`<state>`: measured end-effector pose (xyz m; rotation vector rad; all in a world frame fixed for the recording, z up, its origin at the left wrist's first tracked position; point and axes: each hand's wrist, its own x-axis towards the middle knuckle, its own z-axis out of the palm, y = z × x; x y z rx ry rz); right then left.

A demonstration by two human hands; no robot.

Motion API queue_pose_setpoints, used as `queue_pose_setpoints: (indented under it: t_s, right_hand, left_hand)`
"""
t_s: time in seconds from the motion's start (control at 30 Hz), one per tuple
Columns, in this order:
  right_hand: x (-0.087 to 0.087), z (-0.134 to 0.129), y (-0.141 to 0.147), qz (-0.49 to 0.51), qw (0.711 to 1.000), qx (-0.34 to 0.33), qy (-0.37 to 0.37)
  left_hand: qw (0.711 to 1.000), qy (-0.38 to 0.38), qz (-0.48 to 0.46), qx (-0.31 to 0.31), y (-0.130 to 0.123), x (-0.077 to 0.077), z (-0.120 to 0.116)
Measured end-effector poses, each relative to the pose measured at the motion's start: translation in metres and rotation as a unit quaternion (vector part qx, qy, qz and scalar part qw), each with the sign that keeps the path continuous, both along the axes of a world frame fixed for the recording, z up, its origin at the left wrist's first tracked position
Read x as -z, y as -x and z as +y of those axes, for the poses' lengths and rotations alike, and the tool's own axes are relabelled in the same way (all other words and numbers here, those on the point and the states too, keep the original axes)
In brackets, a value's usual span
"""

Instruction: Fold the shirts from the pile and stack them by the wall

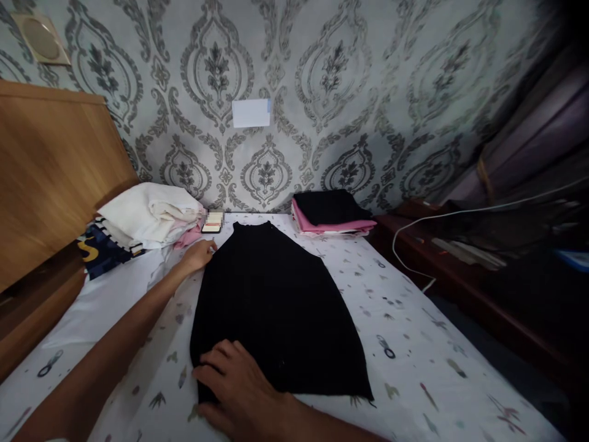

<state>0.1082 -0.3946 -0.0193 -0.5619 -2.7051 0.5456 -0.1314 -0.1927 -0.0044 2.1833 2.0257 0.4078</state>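
A black sleeveless top [271,301] lies spread out flat on the bed, its neck end toward the wall and its wide hem nearest me. At its upper left edge, my left hand [197,256] is closed with the fingertips pinching the cloth beside the armhole. My right hand [242,380] rests open on the lower left corner, fingers spread over the fabric and thumb near the hem.
Folded clothes [331,209] in black and pink are stacked by the wall at right. A white heap of cloth [150,212] lies at left, near a small box [213,221] and wooden headboard [55,178]. A white cable [416,270] hangs beyond the patterned sheet [405,319].
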Motion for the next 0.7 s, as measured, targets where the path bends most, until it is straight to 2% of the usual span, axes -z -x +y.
queue_pose_setpoints:
  t_s: [0.1,0.17,0.23,0.3,0.5,0.7]
  right_hand:
    - [0.002,0.001,0.000,0.016,1.000,-0.019,0.001]
    - [0.001,0.001,0.000,0.015,1.000,-0.026,-0.002]
    - [-0.001,0.001,-0.001,0.015,0.999,-0.032,-0.010]
    - [-0.002,0.001,-0.002,0.015,0.999,-0.036,-0.022]
    - [-0.002,-0.002,0.000,0.013,0.998,-0.013,-0.055]
    - [-0.004,-0.015,0.011,-0.019,0.996,0.062,-0.069]
  left_hand:
    - [0.999,-0.023,-0.009,0.023,0.002,0.000,0.002]
    - [0.997,-0.036,-0.021,0.067,-0.003,0.000,-0.001]
    - [0.993,-0.035,-0.026,0.112,-0.008,0.000,-0.006]
    - [0.992,-0.021,-0.017,0.120,-0.008,-0.001,-0.011]
    - [0.997,0.062,-0.027,0.027,0.020,-0.006,-0.019]
    - [0.987,0.111,-0.096,-0.069,0.037,-0.006,-0.033]
